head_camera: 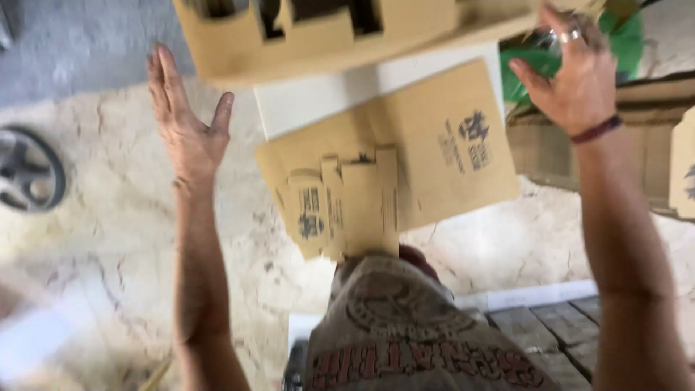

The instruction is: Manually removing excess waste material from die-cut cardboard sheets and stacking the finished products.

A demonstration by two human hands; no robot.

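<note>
A folded brown cardboard carton (pixel 326 36) with cut-out slots hangs across the top of the view. My left hand (pixel 187 127) is raised below its left end, palm flat and fingers apart, not touching it. My right hand (pixel 572 72), with a ring and a dark wristband, is raised at the carton's right end with its fingers spread; the fingertips reach the carton's edge, and no grip shows. Flat printed cardboard blanks (pixel 405 166) lie over my knee (pixel 405 318), with smaller folded pieces (pixel 340 206) on top of them.
A white board (pixel 311 101) lies under the blanks on the pale cracked stone floor (pixel 116 239). A dark wheel (pixel 29 174) sits at the left. A stack of cardboard (pixel 651 137) and something green (pixel 622 43) are at the right. Grey pavers (pixel 557 333) are at the lower right.
</note>
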